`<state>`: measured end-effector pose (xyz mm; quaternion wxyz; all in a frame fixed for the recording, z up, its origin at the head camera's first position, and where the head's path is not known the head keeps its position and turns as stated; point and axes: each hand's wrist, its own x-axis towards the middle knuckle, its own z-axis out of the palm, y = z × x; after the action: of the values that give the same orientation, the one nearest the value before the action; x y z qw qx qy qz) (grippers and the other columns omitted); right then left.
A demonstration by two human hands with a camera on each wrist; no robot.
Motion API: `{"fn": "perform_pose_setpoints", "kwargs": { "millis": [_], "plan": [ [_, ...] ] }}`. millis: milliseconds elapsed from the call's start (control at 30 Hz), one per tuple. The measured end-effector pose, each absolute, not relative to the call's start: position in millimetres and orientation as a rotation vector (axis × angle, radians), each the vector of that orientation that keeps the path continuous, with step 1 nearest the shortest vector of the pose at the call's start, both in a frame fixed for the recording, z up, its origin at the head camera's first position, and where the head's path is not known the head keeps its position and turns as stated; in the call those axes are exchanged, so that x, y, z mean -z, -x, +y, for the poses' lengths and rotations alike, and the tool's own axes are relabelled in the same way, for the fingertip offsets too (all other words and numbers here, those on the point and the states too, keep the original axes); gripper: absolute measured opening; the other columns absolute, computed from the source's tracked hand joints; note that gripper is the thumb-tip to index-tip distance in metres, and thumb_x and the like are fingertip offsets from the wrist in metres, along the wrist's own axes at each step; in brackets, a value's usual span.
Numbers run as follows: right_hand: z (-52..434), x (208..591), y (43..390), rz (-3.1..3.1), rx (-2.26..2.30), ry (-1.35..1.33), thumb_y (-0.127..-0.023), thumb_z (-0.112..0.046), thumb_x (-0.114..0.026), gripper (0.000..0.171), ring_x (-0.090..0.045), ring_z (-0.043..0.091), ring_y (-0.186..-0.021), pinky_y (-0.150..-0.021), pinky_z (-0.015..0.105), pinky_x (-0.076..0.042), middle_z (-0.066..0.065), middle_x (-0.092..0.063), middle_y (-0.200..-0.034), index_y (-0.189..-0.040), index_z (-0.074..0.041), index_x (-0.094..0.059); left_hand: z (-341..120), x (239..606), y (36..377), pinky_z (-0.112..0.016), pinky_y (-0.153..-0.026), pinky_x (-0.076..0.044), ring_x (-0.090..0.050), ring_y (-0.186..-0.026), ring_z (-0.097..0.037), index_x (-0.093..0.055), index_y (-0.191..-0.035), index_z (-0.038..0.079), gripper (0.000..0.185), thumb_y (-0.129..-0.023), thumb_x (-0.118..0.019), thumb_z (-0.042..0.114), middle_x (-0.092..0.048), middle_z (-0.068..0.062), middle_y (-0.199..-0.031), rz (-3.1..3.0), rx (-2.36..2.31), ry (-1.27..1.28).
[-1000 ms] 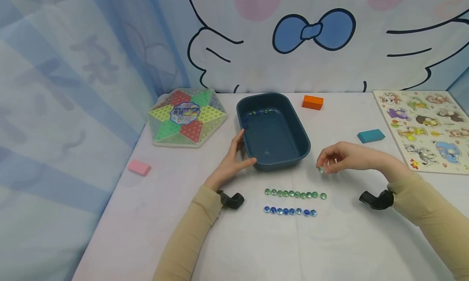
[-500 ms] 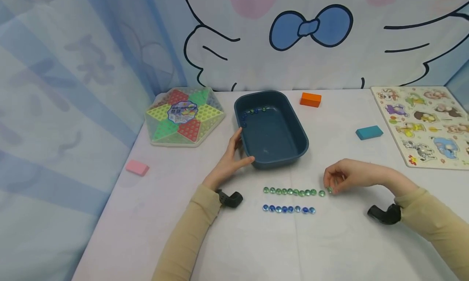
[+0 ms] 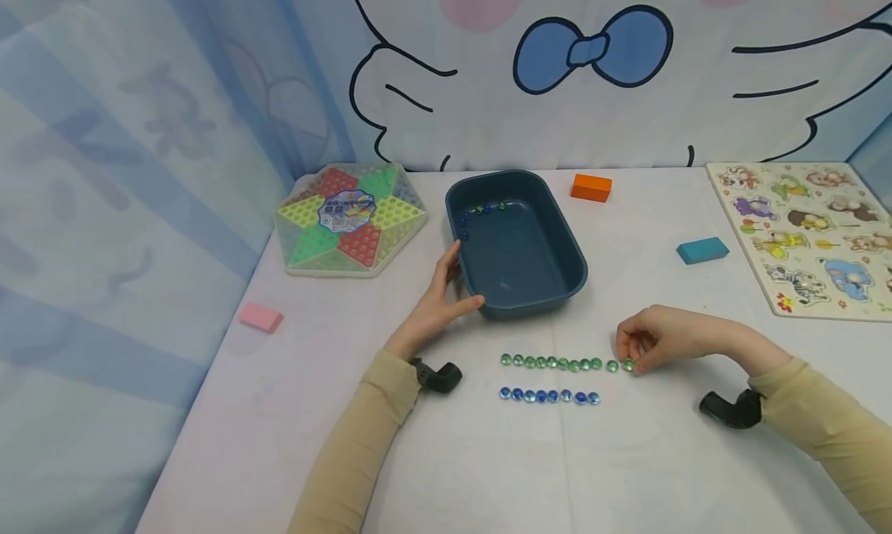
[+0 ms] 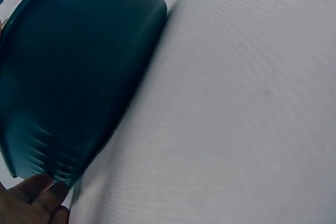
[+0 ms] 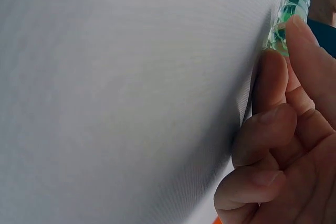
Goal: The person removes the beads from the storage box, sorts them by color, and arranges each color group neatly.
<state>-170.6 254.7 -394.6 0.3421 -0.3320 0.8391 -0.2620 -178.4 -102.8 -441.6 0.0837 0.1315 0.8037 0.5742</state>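
Note:
In the head view my right hand (image 3: 665,339) pinches a green glass marble (image 3: 629,364) at the right end of a row of green marbles (image 3: 552,362). The right wrist view shows thumb and forefinger at this end marble (image 5: 279,36), low over the white cloth, the other fingers curled. My left hand (image 3: 433,308) rests against the near left corner of a dark blue plastic basin (image 3: 523,311), thumb at its near side and fingers along its left wall. In the left wrist view, its fingertips (image 4: 52,195) touch the outer wall. A row of blue marbles (image 3: 553,397) lies nearer me.
Several marbles (image 3: 478,210) lie along the basin's far left edges. A Chinese checkers box (image 3: 351,220) and pink block (image 3: 261,317) are left. An orange block (image 3: 591,187), teal block (image 3: 702,251) and animal puzzle board (image 3: 801,240) are right. Printed curtains (image 3: 418,54) border the table.
My right hand has carried the green marble nearer to me and slightly right, down to the end of the green row. The left hand stays at the basin; the view shifts slightly.

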Motion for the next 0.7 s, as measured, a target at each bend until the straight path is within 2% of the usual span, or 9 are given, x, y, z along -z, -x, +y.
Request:
{"fn": "perform_pose_setpoints", "kwargs": {
  "millis": [300, 700],
  "plan": [
    [251.5, 395.2, 170.5, 2.182, 0.688, 0.832, -0.075, -0.025, -0.075, 0.019, -0.047, 0.004, -0.065, -0.058, 0.018, -0.04, -0.006, -0.05, -0.07, -0.084, -0.015, -0.062, -103.0, 440.7, 178.4, -0.048, -0.113, -0.015, -0.017, -0.141, -0.023, -0.002, -0.147, 0.037, 0.092, -0.083, -0.067, 0.025, -0.01, -0.001, -0.155, 2.393, -1.721, -0.397],
    [250.9, 390.0, 173.3, 2.141, 0.662, 0.821, -0.076, -0.029, -0.074, 0.024, -0.048, 0.004, -0.066, -0.058, 0.018, -0.04, -0.006, -0.051, -0.072, -0.089, -0.014, -0.061, -104.3, 439.9, 178.2, -0.047, -0.114, -0.016, -0.015, -0.141, -0.022, -0.002, -0.146, 0.041, 0.092, -0.084, -0.068, 0.026, -0.008, 0.002, -0.155, 2.379, -1.717, -0.395]
  ]
}}
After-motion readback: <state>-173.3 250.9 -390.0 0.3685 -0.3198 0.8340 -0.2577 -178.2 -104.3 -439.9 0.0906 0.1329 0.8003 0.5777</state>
